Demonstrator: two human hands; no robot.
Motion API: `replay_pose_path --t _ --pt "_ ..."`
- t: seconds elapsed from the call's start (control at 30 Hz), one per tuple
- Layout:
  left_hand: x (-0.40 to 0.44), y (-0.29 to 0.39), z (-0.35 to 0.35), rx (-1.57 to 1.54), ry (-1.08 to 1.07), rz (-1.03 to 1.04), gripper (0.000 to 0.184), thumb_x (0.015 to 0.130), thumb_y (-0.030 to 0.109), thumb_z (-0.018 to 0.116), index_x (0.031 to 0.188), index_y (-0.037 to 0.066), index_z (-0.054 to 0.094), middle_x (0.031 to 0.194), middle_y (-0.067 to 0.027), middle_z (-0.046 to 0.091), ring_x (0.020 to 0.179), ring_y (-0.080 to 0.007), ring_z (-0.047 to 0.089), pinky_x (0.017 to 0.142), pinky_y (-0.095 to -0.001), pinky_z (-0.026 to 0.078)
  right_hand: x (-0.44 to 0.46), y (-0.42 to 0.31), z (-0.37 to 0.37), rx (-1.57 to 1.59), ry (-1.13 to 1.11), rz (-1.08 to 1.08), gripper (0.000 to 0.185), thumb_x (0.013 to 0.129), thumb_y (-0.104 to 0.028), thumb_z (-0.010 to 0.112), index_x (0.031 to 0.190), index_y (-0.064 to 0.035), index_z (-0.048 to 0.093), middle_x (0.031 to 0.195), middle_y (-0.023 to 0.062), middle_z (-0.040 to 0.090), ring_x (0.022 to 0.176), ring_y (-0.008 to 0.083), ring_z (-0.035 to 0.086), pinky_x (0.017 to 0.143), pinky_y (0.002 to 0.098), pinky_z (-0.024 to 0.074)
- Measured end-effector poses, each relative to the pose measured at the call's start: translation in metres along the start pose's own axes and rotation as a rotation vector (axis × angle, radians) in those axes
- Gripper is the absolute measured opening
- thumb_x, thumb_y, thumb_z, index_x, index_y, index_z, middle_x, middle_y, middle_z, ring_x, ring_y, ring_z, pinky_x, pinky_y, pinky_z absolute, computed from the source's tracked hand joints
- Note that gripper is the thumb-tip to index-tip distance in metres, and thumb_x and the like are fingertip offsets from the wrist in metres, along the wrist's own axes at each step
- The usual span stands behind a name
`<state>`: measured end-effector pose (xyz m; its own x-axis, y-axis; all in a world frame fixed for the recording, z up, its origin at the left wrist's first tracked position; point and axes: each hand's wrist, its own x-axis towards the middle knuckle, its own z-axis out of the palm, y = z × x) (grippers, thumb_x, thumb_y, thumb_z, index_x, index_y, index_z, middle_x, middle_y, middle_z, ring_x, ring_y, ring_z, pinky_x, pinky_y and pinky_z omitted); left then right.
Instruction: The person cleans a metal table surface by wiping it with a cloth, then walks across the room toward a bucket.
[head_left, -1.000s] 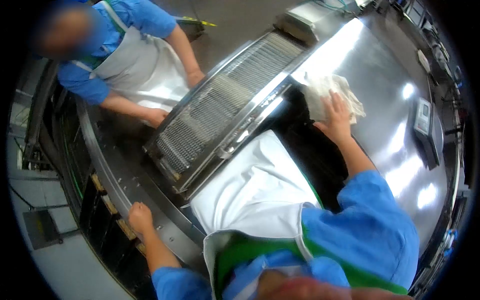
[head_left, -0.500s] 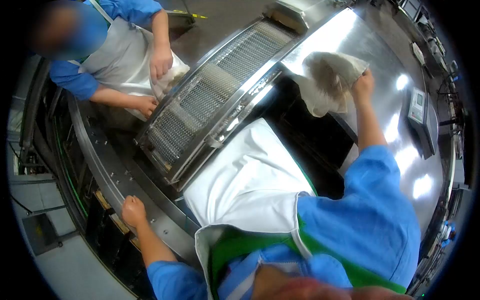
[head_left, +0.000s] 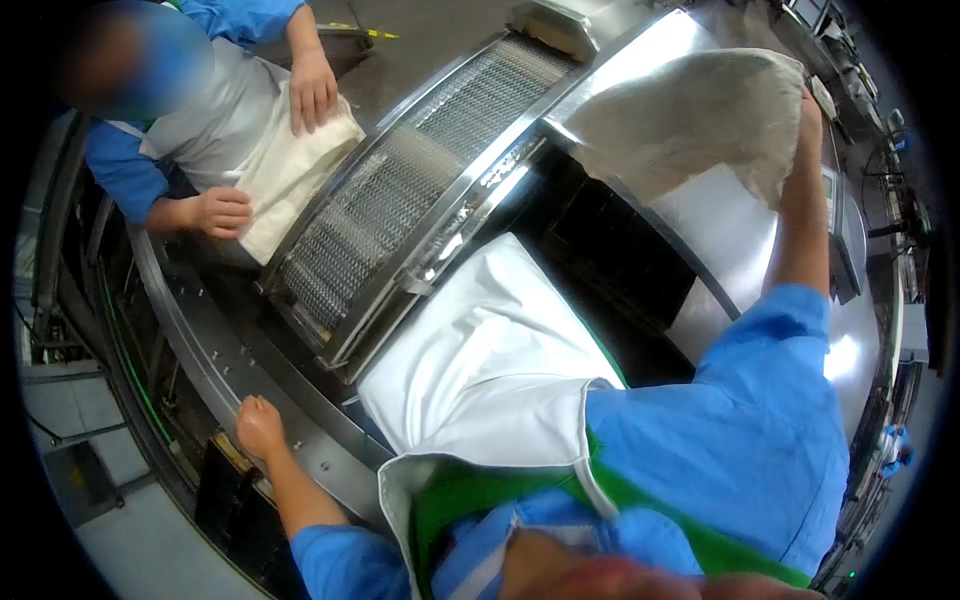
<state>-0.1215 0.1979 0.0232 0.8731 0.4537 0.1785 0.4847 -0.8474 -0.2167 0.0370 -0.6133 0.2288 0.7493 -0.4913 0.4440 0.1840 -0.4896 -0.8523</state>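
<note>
One broad, beige-grey cloth (head_left: 690,125)

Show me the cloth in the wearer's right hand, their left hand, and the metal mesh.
Cloth (head_left: 695,115), head view: middle of its spread surface.
Left hand (head_left: 261,428), head view: its back.
Metal mesh (head_left: 430,163), head view: middle of its face.

Text: none legible | Labels, brands, numbers: none legible | Signs: none legible

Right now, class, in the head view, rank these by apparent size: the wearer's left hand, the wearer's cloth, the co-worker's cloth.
Largest to smallest, as they look:
1. Wearer's cloth
2. Co-worker's cloth
3. Wearer's left hand
</note>
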Motion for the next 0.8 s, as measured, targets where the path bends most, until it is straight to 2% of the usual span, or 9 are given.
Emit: replay_pose_path --t 0.17,0.27,0.33,0.37,0.43,0.5,0.53,0.63,0.8 --pt "-0.003 0.009 -0.011 -0.015 0.031 0.006 0.018 0.084 0.024 0.063 0.077 0.007 0.060 0.083 -0.0137 0.064 0.076 -0.0375 0.061 0.064 -0.0485 0.048 0.021 0.086 -0.062 0.178 -0.093 0.514 0.027 0.083 -0.011 0.065 0.109 -0.0023 0.066 0.097 0.0094 0.068 0.086 0.0203 0.064 0.076 0.0317 0.0521" --pt "-0.005 -0.004 -0.002 0.011 0.067 0.056 0.020 0.084 0.024 0.063 0.074 0.007 0.059 0.079 -0.0133 0.063 0.074 -0.0367 0.061 0.062 -0.0484 0.048 0.022 0.180 -0.092 0.008 0.083 0.758 0.032 0.085 -0.022 0.061 0.111 -0.0063 0.066 0.099 0.0147 0.070 0.092 0.0279 0.066 0.082 0.0373 0.0522" --pt "0.000 -0.002 0.003 0.003 0.104 0.077 0.021 0.083 0.025 0.063 0.073 0.007 0.058 0.077 -0.0130 0.062 0.073 -0.0363 0.061 0.061 -0.0485 0.048 -0.009 0.158 -0.078 -0.938 0.187 0.342 0.039 0.086 -0.031 0.057 0.115 -0.0078 0.065 0.104 0.0185 0.070 0.101 0.0329 0.065 0.087 0.0397 0.0500" --pt "-0.001 0.000 -0.002 -0.004 0.105 0.077 0.021 0.083 0.025 0.063 0.073 0.007 0.058 0.077 -0.0130 0.062 0.073 -0.0364 0.061 0.061 -0.0487 0.047 -0.017 0.157 -0.067 -0.947 0.218 0.260 0.036 0.082 -0.027 0.063 0.111 -0.0086 0.068 0.104 0.0139 0.070 0.097 0.0255 0.067 0.085 0.0354 0.0498" --pt "0.000 0.003 -0.004 -0.005 0.096 0.084 0.021 0.083 0.025 0.063 0.073 0.007 0.057 0.076 -0.0129 0.061 0.073 -0.0364 0.061 0.060 -0.0489 0.047 -0.054 0.120 -0.015 -0.927 0.089 0.064 0.033 0.082 -0.025 0.067 0.112 -0.0108 0.068 0.109 0.0135 0.068 0.098 0.0286 0.065 0.091 0.0365 0.0485" --pt "0.000 0.000 -0.003 0.029 0.045 0.036 0.020 0.083 0.025 0.063 0.074 0.008 0.059 0.078 -0.0130 0.062 0.074 -0.0363 0.061 0.061 -0.0489 0.048 -0.088 0.110 0.028 -0.838 -0.092 -0.190 0.041 0.079 -0.025 0.074 0.116 -0.0101 0.065 0.120 0.0132 0.064 0.108 0.0289 0.060 0.095 0.0377 0.0463" --pt "-0.001 -0.001 -0.004 0.033 0.043 0.036 0.020 0.083 0.025 0.063 0.074 0.008 0.059 0.078 -0.0130 0.062 0.074 -0.0363 0.061 0.061 -0.0489 0.048 -0.108 0.086 0.054 -0.780 -0.234 -0.166 0.050 0.075 -0.027 0.079 0.119 -0.0107 0.063 0.129 0.0126 0.058 0.120 0.0290 0.053 0.101 0.0381 0.0428" --pt "0.001 0.001 -0.004 0.037 0.038 0.019 0.019 0.084 0.025 0.063 0.075 0.009 0.060 0.079 -0.0127 0.063 0.075 -0.0363 0.061 0.062 -0.0488 0.048 -0.146 0.071 0.106 -0.992 -0.570 -0.434 0.072 0.072 -0.028 0.081 0.136 -0.0195 0.049 0.145 0.0094 0.043 0.136 0.0303 0.037 0.113 0.0472 0.0291" --pt "-0.003 0.004 -0.011 -0.021 0.018 0.006 0.019 0.085 0.026 0.061 0.075 0.010 0.060 0.080 -0.0109 0.063 0.075 -0.0368 0.061 0.063 -0.0482 0.048 -0.164 0.096 0.154 -1.030 -0.579 -0.477 0.076 0.071 -0.026 0.078 0.139 -0.0212 0.044 0.146 0.0097 0.040 0.138 0.0317 0.033 0.114 0.0504 0.0256"
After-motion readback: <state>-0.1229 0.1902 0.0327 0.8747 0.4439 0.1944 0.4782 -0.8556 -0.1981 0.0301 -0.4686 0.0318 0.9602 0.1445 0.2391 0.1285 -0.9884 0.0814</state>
